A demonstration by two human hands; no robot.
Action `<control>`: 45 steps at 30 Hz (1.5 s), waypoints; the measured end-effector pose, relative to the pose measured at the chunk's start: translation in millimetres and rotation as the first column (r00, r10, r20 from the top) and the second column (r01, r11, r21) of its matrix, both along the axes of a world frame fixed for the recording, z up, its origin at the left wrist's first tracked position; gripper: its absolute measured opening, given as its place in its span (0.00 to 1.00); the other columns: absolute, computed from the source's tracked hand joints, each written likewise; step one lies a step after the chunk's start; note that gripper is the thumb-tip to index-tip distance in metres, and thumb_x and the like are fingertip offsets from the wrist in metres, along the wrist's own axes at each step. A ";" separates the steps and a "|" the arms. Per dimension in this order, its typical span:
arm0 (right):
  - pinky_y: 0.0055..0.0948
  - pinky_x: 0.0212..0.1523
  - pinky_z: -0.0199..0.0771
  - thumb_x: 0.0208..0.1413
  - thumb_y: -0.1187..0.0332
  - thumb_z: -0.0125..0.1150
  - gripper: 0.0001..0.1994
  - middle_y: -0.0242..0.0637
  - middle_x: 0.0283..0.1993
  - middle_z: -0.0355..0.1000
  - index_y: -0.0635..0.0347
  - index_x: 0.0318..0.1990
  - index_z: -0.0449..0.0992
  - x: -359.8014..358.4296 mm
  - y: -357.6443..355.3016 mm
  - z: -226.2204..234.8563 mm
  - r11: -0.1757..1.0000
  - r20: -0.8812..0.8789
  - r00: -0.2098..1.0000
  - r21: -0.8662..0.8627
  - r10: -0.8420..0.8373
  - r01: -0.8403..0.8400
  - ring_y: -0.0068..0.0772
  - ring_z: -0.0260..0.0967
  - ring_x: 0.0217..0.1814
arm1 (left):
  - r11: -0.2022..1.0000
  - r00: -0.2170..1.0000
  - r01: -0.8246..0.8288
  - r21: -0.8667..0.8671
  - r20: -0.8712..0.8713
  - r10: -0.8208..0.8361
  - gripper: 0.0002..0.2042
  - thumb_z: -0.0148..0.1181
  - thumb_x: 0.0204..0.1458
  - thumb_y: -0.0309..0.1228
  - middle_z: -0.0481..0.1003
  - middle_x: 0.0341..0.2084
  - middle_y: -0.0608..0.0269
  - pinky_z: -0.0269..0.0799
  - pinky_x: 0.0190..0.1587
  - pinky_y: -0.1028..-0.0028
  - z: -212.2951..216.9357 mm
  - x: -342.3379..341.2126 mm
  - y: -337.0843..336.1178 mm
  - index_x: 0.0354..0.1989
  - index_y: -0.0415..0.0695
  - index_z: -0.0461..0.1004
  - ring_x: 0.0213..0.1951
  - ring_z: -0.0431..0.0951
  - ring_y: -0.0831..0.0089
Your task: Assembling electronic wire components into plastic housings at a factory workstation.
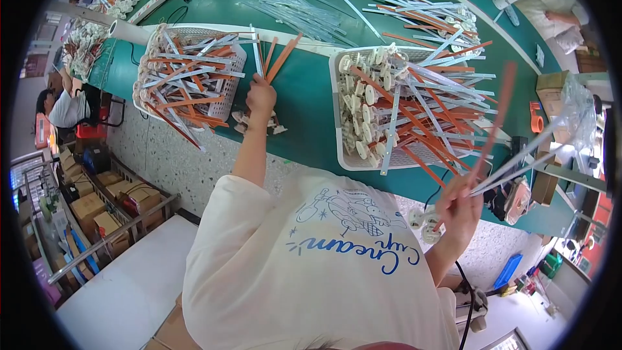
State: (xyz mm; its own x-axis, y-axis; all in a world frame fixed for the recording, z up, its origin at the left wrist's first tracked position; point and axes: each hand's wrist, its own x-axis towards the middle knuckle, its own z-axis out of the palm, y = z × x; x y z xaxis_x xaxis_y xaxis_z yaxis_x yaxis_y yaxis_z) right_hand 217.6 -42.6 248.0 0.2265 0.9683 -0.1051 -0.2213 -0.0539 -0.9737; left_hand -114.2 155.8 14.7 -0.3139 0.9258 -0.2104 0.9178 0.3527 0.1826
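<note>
My left hand (261, 96) is closed around a small bunch of flat orange and pale strips (278, 59), which fan upward above the table. White plastic pieces (277, 127) at their lower ends show beneath the hand. To its left is a white basket (238, 68) piled with similar strips. Off to the right and nearer my body, my right hand (461, 206) grips more orange and pale strips (503, 113), slightly blurred. White round plastic pieces (424, 223) hang below that hand. A larger white basket (337, 113), full of strips with white round ends, stands between my hands.
The green table (298, 84) carries a heap of loose pale strips (298, 13) and another pile of strips with white ends (421, 16). An orange tape dispenser (536, 118) sits at the right. A co-worker (551, 16) is at the far right, another person (68, 107) at the left.
</note>
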 end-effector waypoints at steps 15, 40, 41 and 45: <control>0.37 0.34 0.61 0.53 0.61 0.44 0.13 0.48 0.30 0.67 0.65 0.35 0.65 -84.6 13.7 -35.2 0.633 0.374 0.512 -0.405 0.773 -0.660 0.48 0.65 0.33 | 0.974 0.424 -0.010 0.228 0.883 -0.202 0.14 0.43 0.51 0.27 0.68 0.36 0.47 0.62 0.41 0.71 24.9 118.2 -89.0 0.46 0.37 0.57 0.37 0.69 0.63; 0.25 0.21 0.61 0.47 0.68 0.55 0.09 0.40 0.19 0.64 0.61 0.36 0.69 2.8 -26.2 -122.3 0.923 0.504 0.821 -0.377 0.269 -0.072 0.27 0.60 0.17 | 0.990 -0.163 -0.091 -0.111 0.982 0.095 0.11 0.45 0.53 0.32 0.62 0.19 0.69 0.59 0.25 0.83 48.8 197.2 -101.8 0.43 0.43 0.60 0.23 0.62 0.83; 0.24 0.20 0.59 0.47 0.69 0.55 0.09 0.39 0.18 0.63 0.62 0.35 0.69 4.1 -23.3 -125.3 0.946 0.523 0.823 -0.319 0.221 -0.052 0.26 0.59 0.17 | 0.985 -0.225 -0.077 -0.154 0.965 0.133 0.11 0.45 0.53 0.31 0.60 0.19 0.70 0.59 0.26 0.83 49.4 191.9 -110.0 0.43 0.43 0.60 0.24 0.61 0.83; 0.23 0.19 0.57 0.45 0.70 0.57 0.11 0.36 0.22 0.62 0.63 0.36 0.68 -3.8 -3.2 -120.2 0.979 0.554 0.814 -0.186 0.177 -0.086 0.23 0.58 0.18 | 0.987 -0.311 -0.079 -0.139 0.944 0.108 0.11 0.45 0.53 0.31 0.58 0.18 0.70 0.58 0.23 0.83 56.4 194.1 -135.6 0.44 0.43 0.59 0.21 0.59 0.83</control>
